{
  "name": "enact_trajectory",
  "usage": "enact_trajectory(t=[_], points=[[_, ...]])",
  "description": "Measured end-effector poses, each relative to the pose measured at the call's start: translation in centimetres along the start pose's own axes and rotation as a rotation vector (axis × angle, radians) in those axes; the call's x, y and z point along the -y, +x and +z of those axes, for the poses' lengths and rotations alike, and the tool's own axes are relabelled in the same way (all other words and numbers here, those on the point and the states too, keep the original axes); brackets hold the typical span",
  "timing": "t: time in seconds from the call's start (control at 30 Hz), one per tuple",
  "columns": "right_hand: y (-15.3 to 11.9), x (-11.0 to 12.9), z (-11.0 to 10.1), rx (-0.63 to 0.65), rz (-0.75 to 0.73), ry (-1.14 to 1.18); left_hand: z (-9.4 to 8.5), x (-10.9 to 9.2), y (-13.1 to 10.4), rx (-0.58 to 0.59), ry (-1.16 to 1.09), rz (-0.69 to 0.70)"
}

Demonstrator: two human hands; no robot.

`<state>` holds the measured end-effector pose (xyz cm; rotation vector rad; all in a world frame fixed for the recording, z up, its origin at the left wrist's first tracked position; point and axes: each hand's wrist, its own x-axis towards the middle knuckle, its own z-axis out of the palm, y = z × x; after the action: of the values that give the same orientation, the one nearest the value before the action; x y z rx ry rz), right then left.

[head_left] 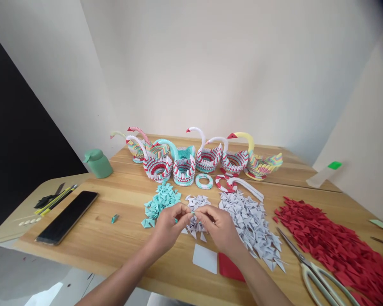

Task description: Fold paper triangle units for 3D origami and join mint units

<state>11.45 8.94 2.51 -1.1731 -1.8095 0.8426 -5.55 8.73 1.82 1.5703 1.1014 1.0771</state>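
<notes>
Over the small pile of white folded paper triangles (198,202), my left hand (172,221) and my right hand (219,225) meet fingertip to fingertip. Both are closed in a pinch on a tiny paper piece (193,213), mostly hidden by the fingers, with a pale greenish edge showing. Teal folded triangles (162,199) lie beside my left hand. To the right of my right hand spreads a larger heap of white triangles (245,216). A white paper sheet (204,258) and a red paper sheet (231,267) lie below my hands, the red one partly covered by my right forearm.
Several paper swans (158,165) stand behind, with a teal-and-white paper ring (204,181) and a red-and-white ring (221,182) before them. Scissors (309,265) and red triangles (332,242) lie right; a phone (67,217), teal piece (115,218) and green container (98,163) left.
</notes>
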Motion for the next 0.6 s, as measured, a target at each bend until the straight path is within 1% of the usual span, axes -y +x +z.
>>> enact_trajectory(t=[0.07,0.1,0.13,0.2,0.27,0.3,0.33,0.4,0.5,0.6], points=[[0.3,-0.1,0.0,0.038,0.009,-0.014,-0.6,0.3,0.1,-0.001,0.031,0.012],[0.5,-0.3,0.1,0.06,0.028,-0.009,-1.1,0.4,0.1,-0.026,0.034,0.014],[0.9,-0.5,0.2,0.079,0.052,-0.006,-1.6,0.5,0.2,-0.066,0.029,0.009],[2.0,-1.1,0.5,0.102,0.075,-0.016,-2.7,0.6,0.3,-0.199,-0.022,0.002],[3.1,-1.6,0.9,0.11,0.04,-0.041,-3.5,0.7,0.3,-0.305,-0.081,-0.023],[3.6,-1.7,1.2,0.119,0.013,-0.047,-3.7,0.7,0.2,-0.323,-0.109,-0.04],[4.0,-1.7,1.4,0.127,-0.012,-0.051,-3.6,0.8,0.1,-0.318,-0.135,-0.059],[4.1,-1.3,1.6,0.124,-0.065,-0.061,-3.1,1.0,-0.2,-0.26,-0.191,-0.093],[2.9,-0.4,1.0,0.104,-0.125,-0.047,-1.6,1.4,-0.5,-0.156,-0.268,-0.113],[0.9,0.1,-0.1,0.109,-0.059,0.03,-0.3,1.3,-0.4,-0.099,-0.267,-0.089]])
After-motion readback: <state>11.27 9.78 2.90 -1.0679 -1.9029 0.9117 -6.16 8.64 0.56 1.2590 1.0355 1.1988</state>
